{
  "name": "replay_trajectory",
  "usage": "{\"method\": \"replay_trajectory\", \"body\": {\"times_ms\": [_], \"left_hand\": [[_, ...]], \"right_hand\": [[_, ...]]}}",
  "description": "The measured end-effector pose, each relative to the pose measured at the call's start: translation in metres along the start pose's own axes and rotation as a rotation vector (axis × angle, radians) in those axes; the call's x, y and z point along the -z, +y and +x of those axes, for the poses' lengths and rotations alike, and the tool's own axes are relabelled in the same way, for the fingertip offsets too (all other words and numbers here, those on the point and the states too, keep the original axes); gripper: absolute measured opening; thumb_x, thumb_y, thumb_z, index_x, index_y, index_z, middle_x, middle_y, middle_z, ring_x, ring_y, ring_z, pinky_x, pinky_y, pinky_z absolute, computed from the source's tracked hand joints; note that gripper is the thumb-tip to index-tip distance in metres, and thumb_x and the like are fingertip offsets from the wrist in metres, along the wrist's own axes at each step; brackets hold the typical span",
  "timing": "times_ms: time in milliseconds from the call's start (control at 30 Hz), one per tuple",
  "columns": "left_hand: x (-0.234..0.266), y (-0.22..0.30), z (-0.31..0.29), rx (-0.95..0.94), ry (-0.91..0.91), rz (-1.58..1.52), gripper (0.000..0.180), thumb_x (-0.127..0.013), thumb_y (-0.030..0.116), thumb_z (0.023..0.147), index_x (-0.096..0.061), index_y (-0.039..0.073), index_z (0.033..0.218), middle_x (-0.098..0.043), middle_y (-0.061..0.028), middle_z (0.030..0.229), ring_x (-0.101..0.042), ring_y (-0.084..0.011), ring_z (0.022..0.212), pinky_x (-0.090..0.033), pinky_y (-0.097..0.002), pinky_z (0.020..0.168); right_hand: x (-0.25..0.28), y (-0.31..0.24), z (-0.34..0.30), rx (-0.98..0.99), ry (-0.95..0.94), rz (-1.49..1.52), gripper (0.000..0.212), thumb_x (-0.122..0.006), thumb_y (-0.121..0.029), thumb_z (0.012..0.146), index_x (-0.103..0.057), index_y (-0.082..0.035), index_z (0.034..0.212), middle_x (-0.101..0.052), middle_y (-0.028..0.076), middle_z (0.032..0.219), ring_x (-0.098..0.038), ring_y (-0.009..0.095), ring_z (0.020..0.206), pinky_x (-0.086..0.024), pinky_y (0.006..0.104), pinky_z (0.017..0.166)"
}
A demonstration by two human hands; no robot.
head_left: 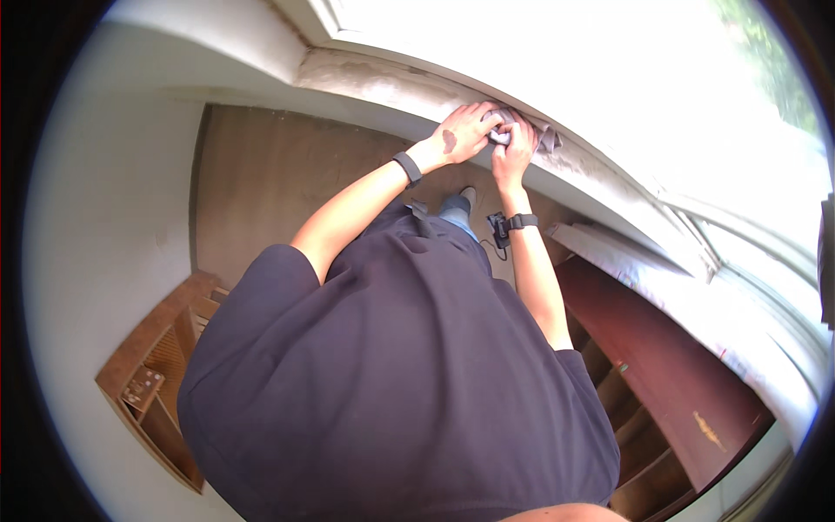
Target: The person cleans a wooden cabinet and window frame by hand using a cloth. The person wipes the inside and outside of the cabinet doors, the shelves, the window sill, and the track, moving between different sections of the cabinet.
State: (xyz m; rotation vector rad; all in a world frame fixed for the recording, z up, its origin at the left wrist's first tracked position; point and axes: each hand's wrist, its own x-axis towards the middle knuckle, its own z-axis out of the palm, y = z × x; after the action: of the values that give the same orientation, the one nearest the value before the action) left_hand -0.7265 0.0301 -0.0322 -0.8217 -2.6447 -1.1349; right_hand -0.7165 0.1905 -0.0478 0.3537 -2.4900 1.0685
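Note:
A crumpled grey cloth (548, 139) lies bunched on the narrow window sill (383, 83), whose surface is worn and stained. My left hand (468, 130) grips the cloth's left side with curled fingers. Close beside it, my right hand (515, 150) is closed around the same cloth, and a loose fold sticks out past its fingers. Both hands rest at the sill's edge, nearly touching each other. Parts of the cloth are hidden under my fingers.
A bright window (609, 78) with a pale frame rises behind the sill. At the lower right stands a reddish-brown wooden piece of furniture (652, 348). A brown wooden cabinet (161, 335) is by the left wall. My shoe (469, 197) shows on the brown floor (278, 174).

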Motion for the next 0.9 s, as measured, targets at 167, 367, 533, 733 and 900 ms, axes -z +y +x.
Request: {"method": "replay_trajectory", "body": {"times_ms": [167, 367, 533, 733, 900], "left_hand": [[0.056, -0.055, -0.046, 0.134, 0.120, 0.086, 0.040, -0.063, 0.006, 0.084, -0.053, 0.009, 0.123, -0.055, -0.0152, 0.131, -0.058, -0.0366, 0.119, -0.049, -0.0487, 0.099], [0.090, -0.113, -0.100, 0.342, 0.333, 0.247, 0.035, -0.065, 0.009, 0.086, -0.055, 0.006, 0.120, -0.055, -0.0162, 0.134, -0.056, -0.0366, 0.124, -0.047, -0.0477, 0.103], [0.120, -0.140, -0.154, 0.488, 0.641, 0.238, 0.041, -0.059, -0.007, 0.082, -0.058, 0.004, 0.122, -0.059, -0.0159, 0.132, -0.058, -0.0400, 0.121, -0.051, -0.0467, 0.100], [0.127, -0.159, -0.202, 0.529, 0.815, 0.341, 0.038, -0.059, -0.012, 0.079, -0.061, 0.004, 0.113, -0.065, -0.0134, 0.114, -0.062, -0.0387, 0.110, -0.053, -0.0455, 0.093], [0.120, -0.153, -0.190, 0.489, 0.764, 0.250, 0.043, -0.060, -0.011, 0.079, -0.055, 0.003, 0.119, -0.059, -0.0186, 0.121, -0.057, -0.0397, 0.118, -0.049, -0.0468, 0.098]], "right_hand": [[-0.078, -0.055, 0.017, 0.099, -0.140, 0.019, 0.024, -0.059, 0.008, 0.074, -0.058, -0.007, 0.094, -0.063, 0.015, 0.135, -0.054, 0.036, 0.127, -0.030, 0.0545, 0.114], [-0.173, -0.090, 0.039, 0.304, -0.335, 0.156, 0.025, -0.060, 0.005, 0.078, -0.058, -0.005, 0.101, -0.060, 0.020, 0.135, -0.052, 0.039, 0.130, -0.032, 0.0550, 0.112], [-0.243, -0.144, 0.050, 0.495, -0.414, 0.347, 0.024, -0.061, 0.002, 0.078, -0.064, -0.002, 0.101, -0.061, 0.021, 0.128, -0.054, 0.042, 0.125, -0.038, 0.0544, 0.106], [-0.274, -0.173, 0.033, 0.483, -0.314, 0.184, 0.030, -0.059, 0.005, 0.073, -0.069, -0.005, 0.100, -0.059, 0.020, 0.124, -0.054, 0.044, 0.118, -0.041, 0.0526, 0.103], [-0.268, -0.167, 0.047, 0.431, -0.468, 0.360, 0.023, -0.059, -0.005, 0.079, -0.072, -0.005, 0.098, -0.064, 0.022, 0.115, -0.058, 0.043, 0.112, -0.047, 0.0488, 0.096]]}}
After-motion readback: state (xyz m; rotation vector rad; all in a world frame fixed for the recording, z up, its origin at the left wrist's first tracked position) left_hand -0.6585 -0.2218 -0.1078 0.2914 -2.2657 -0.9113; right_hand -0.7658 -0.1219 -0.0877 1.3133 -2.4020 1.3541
